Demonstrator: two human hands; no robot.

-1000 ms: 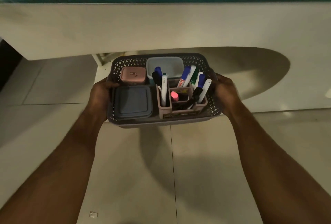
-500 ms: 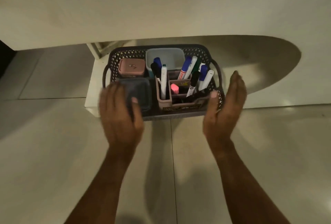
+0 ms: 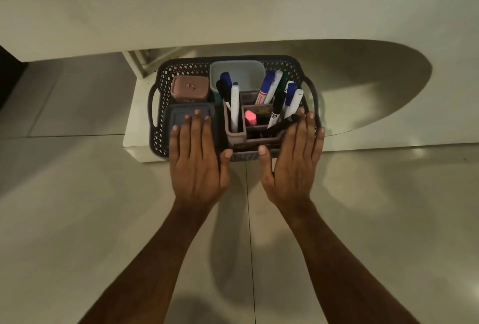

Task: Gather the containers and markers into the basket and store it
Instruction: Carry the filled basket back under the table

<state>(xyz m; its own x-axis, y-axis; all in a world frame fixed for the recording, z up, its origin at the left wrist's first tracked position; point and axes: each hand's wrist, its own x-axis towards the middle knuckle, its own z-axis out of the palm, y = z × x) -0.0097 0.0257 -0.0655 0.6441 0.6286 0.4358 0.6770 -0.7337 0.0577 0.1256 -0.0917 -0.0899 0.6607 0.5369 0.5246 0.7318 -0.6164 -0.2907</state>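
**Both hands flat at the front of a packed basket under the tabletop**

The left hand [image 3: 197,161] lies palm down with fingers straight and together, grasping nothing, its fingertips reaching over the front rim of the grey perforated basket [image 3: 166,75] above a grey-blue lidded container [image 3: 181,113] in the basket's front left corner. The right hand [image 3: 295,160] mirrors it at the basket's front right, fingers extended and released, the fingertips at the rim beside the marker holder; whether either palm presses on the front wall cannot be told. Inside the basket, a mauve divided holder [image 3: 234,134] fills the right half, with white, blue and black markers [image 3: 267,87] standing tilted in its compartments and a pink highlighter [image 3: 250,118] in a middle slot; one black marker [image 3: 281,126] lies across the holder's front. At the basket's back left sits a small pink lidded container [image 3: 190,89], and just right of it, against the back wall, a pale blue open container [image 3: 237,72]. The basket rests on a low white ledge [image 3: 134,139] just above the tiled floor [image 3: 77,220], its back end under the overhanging white tabletop [image 3: 233,5]. A handle loop [image 3: 151,106] shows on each short side of the basket, both clear of the hands.
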